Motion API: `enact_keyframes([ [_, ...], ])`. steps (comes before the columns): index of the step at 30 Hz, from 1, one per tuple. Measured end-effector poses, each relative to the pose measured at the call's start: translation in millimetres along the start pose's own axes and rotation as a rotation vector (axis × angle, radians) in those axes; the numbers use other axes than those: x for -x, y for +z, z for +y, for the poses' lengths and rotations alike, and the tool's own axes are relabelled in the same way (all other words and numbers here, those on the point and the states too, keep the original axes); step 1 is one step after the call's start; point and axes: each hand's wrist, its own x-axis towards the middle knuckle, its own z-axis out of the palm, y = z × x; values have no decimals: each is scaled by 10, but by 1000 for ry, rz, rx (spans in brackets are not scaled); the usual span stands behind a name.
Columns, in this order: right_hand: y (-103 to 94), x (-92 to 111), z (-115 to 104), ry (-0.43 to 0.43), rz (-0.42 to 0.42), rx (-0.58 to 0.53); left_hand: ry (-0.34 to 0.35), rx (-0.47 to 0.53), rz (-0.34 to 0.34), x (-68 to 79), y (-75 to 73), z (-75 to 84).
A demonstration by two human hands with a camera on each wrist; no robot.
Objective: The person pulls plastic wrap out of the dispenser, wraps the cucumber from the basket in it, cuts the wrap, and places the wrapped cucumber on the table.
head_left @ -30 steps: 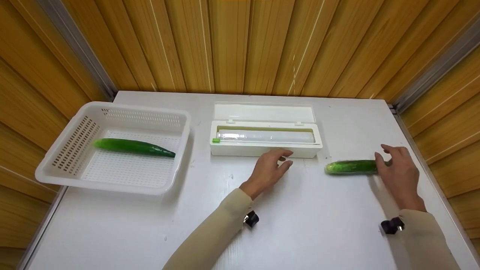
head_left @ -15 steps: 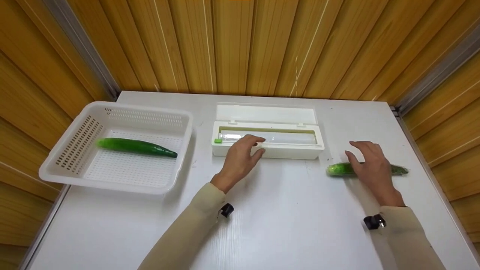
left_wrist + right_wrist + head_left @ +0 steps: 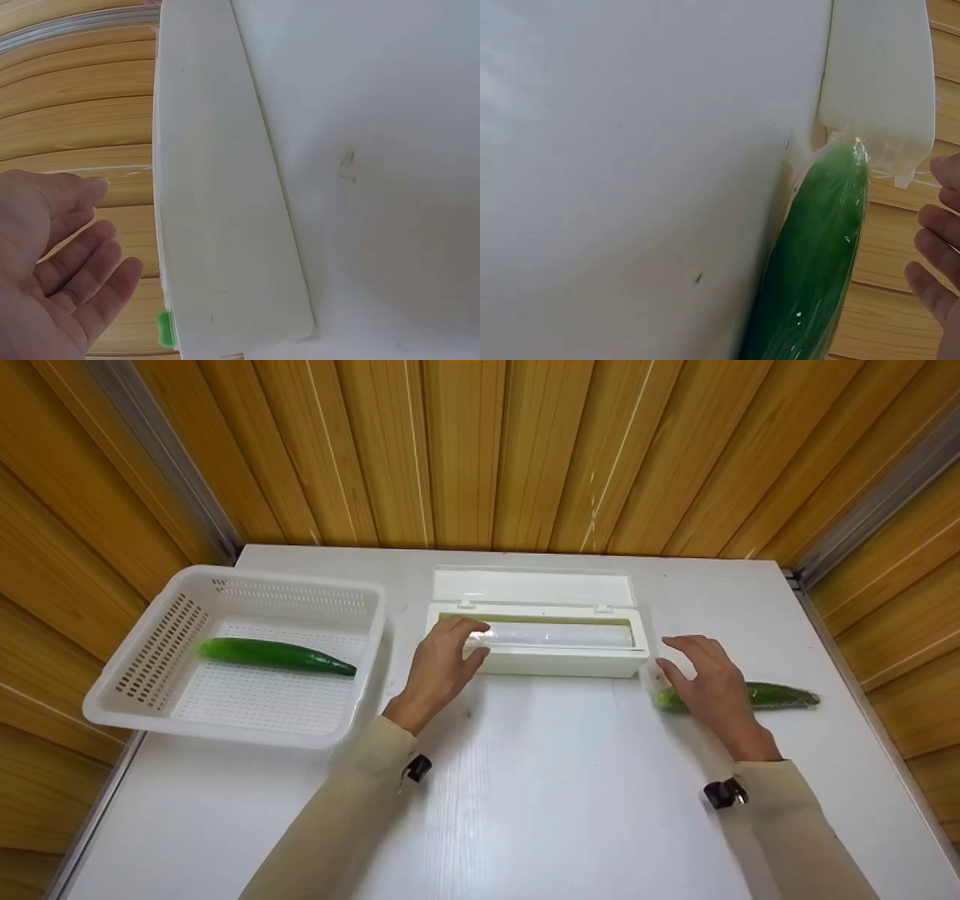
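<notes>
A white cling film dispenser (image 3: 559, 664) stands at the back middle with its lid (image 3: 532, 587) tipped back and a film roll (image 3: 562, 634) inside. My left hand (image 3: 439, 667) hovers over its left end with loosely bent fingers, holding nothing. In the left wrist view a green slider (image 3: 165, 328) shows at the dispenser's edge. My right hand (image 3: 712, 686) is over the left part of a film-wrapped cucumber (image 3: 784, 696), its thumb and fingers apart and nothing between them. That cucumber (image 3: 817, 247) lies on the table, its tip near the dispenser's end in the right wrist view.
On the left stands a white plastic basket (image 3: 225, 733) with slotted walls; an unwrapped cucumber (image 3: 274, 655) lies in it. The white table (image 3: 562, 810) reaches back to a wood-panelled wall (image 3: 465, 457), with metal corner posts (image 3: 874, 514) at the sides.
My left hand has moved left along the dispenser to its left end. The right hand has slid left from the wrapped cucumber's right end. Both cucumbers stay where they were.
</notes>
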Motion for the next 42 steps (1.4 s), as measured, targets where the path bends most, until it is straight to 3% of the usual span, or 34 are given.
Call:
enact_keyframes([
  [10, 59, -171, -151, -51, -47, -11, -48, -94, -21, -30, -145, -172],
  [18, 82, -280, -198, -90, -97, -15, -100, -162, -79, -83, -197, -262],
  [26, 65, -446, -250, -209, -151, 14, -75, -213, -114, -142, -250, -314],
  [42, 155, -576, -259, -277, -206, 58, 0, -307, -128, -152, -223, -413],
])
